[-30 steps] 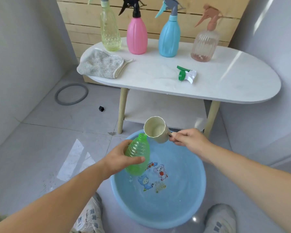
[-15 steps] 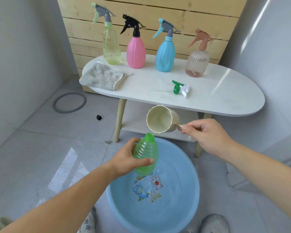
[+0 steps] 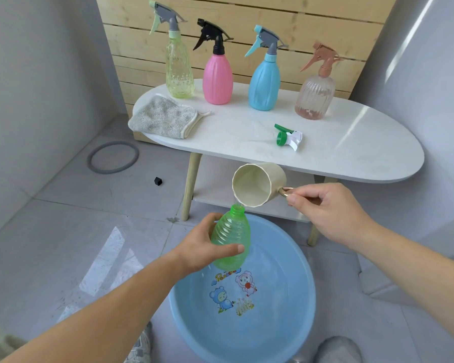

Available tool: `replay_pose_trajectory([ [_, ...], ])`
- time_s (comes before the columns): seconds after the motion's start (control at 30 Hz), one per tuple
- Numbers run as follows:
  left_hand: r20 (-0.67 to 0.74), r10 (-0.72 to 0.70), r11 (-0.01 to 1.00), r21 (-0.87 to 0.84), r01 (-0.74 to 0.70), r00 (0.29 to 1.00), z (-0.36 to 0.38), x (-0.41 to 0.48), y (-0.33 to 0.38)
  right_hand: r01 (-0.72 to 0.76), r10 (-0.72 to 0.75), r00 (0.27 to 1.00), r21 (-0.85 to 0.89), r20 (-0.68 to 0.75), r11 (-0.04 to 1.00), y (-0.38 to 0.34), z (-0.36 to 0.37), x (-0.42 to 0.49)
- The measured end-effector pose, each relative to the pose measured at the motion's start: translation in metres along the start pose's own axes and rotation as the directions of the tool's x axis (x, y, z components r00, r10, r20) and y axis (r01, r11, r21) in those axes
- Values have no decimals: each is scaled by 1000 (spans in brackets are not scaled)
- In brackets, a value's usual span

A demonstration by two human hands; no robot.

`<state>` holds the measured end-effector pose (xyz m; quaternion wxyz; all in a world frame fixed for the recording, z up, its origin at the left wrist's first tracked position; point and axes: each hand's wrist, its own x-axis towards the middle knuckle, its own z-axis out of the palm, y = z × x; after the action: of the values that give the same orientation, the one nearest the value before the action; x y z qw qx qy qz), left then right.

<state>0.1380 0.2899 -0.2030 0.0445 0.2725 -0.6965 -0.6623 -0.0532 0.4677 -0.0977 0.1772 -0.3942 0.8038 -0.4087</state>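
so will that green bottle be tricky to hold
Probably light and thin-walled: the green bottle is translucent ribbed plastic, so it may flex in the left hand. Ribs should help grip, though water from the cup could make it slippery.

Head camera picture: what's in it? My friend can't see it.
A left hand holds a green bottle above a blue basin while the right hand tips a cream cup over its open neck. Behind, four spray bottles and a loose sprayer top stand on a white table.
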Motion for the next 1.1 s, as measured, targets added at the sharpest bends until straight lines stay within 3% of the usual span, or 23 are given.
replay_pose_trajectory([
  [0.73,3,6,1000,-4,-6,1000,2,2,-6,163,-171,983,-115,-59,980,3,0,2],
  [1.1,4,3,1000,-27,-3,1000,1,3,-9,245,-270,960,-251,-71,937,4,0,4],
])
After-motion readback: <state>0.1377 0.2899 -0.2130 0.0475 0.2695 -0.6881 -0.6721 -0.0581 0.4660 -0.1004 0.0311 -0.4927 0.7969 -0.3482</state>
